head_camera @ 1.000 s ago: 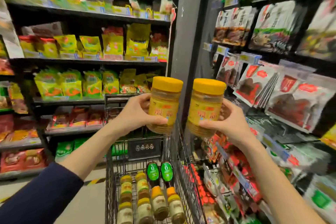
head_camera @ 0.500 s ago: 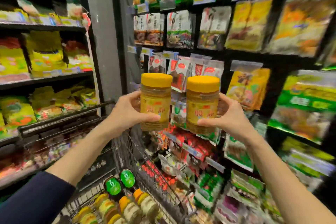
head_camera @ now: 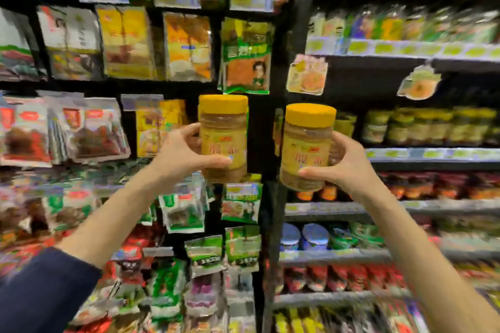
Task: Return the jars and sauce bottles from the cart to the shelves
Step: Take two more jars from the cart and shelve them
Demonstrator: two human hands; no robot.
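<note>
I hold two yellow-lidded jars upright at chest height, side by side and slightly apart. My left hand (head_camera: 180, 153) grips the left jar (head_camera: 224, 132) from its left side. The right jar (head_camera: 307, 143) sits a little lower, wrapped by my right hand (head_camera: 343, 167) from the right. Both jars have yellow labels with red characters. Behind the right jar, a shelf (head_camera: 433, 154) carries a row of similar yellow-lidded jars (head_camera: 422, 127). The cart is out of view.
A black upright post (head_camera: 273, 224) divides hanging snack packets (head_camera: 186, 46) on the left from shelves on the right. Lower right shelves hold red-topped jars (head_camera: 422, 186) and tubs (head_camera: 303, 235). Two paper tags (head_camera: 307, 74) hang from the upper right shelf.
My view has swung to the right, from the cart and aisle end to the shelf bay with matching jars. The cart has left the view. Both hands still hold their jars.
</note>
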